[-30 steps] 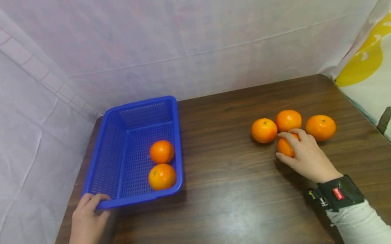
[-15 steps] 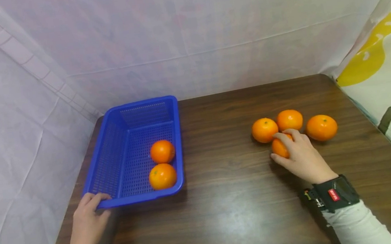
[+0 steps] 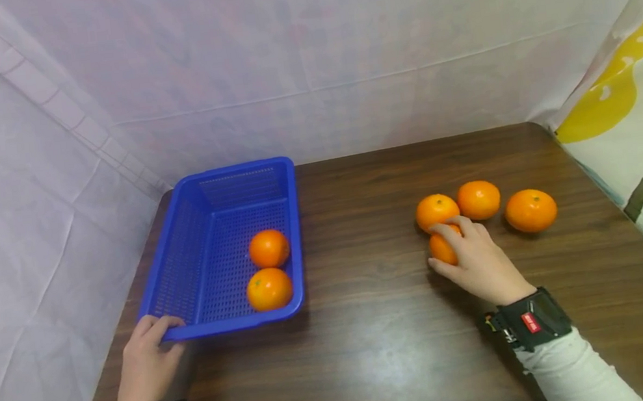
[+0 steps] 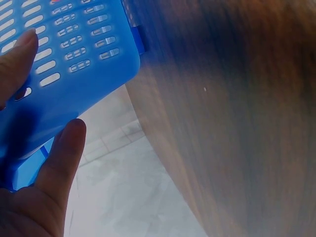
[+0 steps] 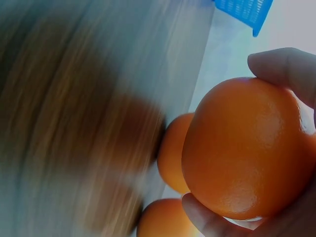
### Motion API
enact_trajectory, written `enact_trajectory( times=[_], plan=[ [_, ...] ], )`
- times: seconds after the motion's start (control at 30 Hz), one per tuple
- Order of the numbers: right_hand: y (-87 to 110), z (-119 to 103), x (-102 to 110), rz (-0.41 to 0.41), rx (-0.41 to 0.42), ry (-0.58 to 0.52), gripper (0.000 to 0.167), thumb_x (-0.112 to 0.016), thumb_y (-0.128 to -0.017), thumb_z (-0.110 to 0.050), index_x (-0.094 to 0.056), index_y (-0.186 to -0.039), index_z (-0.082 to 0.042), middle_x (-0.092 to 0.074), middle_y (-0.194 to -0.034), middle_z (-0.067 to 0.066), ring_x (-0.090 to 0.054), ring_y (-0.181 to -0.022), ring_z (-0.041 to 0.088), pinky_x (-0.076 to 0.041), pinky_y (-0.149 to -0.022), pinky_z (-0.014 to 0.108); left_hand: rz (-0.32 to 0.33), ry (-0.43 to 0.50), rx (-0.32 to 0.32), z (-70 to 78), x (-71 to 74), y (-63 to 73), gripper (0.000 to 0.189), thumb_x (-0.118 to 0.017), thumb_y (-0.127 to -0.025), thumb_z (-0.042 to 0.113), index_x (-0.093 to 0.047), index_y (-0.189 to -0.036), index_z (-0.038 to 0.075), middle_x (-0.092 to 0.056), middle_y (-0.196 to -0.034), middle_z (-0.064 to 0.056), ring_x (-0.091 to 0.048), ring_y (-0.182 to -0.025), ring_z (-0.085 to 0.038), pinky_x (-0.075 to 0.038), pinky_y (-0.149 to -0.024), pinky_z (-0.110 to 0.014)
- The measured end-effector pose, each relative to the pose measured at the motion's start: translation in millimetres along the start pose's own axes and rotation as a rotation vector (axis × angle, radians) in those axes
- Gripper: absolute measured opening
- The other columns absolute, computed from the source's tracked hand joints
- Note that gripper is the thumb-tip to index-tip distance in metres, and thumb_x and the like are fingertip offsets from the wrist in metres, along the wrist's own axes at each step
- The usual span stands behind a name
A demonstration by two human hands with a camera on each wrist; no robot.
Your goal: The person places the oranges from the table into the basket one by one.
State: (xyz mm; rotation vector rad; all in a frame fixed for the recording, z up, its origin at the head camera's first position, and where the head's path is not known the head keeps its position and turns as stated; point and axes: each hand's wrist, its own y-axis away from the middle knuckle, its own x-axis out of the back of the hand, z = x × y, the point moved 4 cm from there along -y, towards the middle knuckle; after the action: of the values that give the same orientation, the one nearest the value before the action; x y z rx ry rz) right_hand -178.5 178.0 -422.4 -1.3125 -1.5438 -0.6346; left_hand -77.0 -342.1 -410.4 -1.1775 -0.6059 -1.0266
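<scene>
Your brown wood-grain table [image 3: 385, 357] catches pale glare, and your right-wrist cam totally smears it; the glossy round orange fruit [image 5: 247, 153] looks sharper tho.

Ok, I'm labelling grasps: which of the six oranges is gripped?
The orange in the right hand, lowest in the head view among the four outside the blue basket. Only it is gripped; three others lie on the table, two others in the basket.

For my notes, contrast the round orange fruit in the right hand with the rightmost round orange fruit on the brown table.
The right hand grips the held fruit; the rightmost fruit sits untouched on the table. The rightmost fruit shows its stem spot; the held fruit, partly hidden, shows none. Both are orange and rounded.
</scene>
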Motion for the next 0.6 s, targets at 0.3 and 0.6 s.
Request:
enact_trajectory(
  times=[0.3,0.6],
  plan=[
    [-5.5,-12,-7,-0.014,0.020,-0.013,0.057,-0.074,-0.088,-0.032,-0.053,-0.138,-0.013,-0.046,-0.136,0.020,-0.047,-0.118,0.043,-0.048,-0.090,0.061,-0.033,-0.017,0.040,2.0,-0.4,-1.9,0.032,-0.079,-0.064,-0.009,-0.070,-0.089,0.007,-0.054,-0.083,-0.005,-0.055,-0.075,-0.021,-0.048,-0.065,-0.038],
    [-14.3,-27,-13,-0.038,0.051,-0.018,0.060,-0.074,-0.088,-0.034,-0.052,-0.140,-0.012,-0.047,-0.138,0.020,-0.047,-0.121,0.043,-0.049,-0.091,0.062,-0.052,-0.023,0.063,3.6,0.5,-1.2,0.030,-0.078,-0.066,-0.009,-0.070,-0.090,0.006,-0.054,-0.084,-0.006,-0.058,-0.078,-0.025,-0.050,-0.069,-0.047]
  ],
)
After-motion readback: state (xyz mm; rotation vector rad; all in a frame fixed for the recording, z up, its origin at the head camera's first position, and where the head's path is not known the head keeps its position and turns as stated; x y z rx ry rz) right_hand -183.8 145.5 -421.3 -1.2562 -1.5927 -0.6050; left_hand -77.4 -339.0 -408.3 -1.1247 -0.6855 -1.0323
